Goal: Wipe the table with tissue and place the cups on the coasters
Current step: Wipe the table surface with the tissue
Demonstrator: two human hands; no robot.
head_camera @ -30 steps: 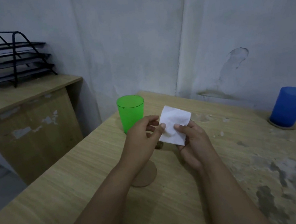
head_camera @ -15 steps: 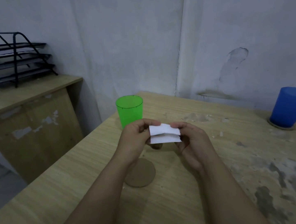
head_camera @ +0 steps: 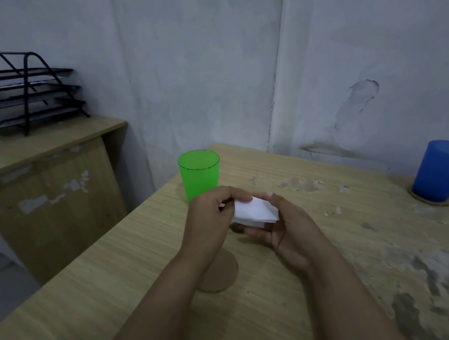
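A light wood-grain laminate table (head_camera: pixel 118 283) is seen set into the corner of two pale walls. A translucent green plastic cup (head_camera: pixel 200 174) is stood upright directly on the table near its far left edge. A round brown cork coaster (head_camera: pixel 222 274) is laid flat nearer than the green cup, apart from it. Well to the right of the green cup, a blue plastic cup (head_camera: pixel 443 169) is stood on a second round coaster (head_camera: pixel 424 200), close to the wall. Grey worn patches (head_camera: pixel 432 279) and small pale crumbs (head_camera: pixel 334 210) are spread over the surface right of the green cup.
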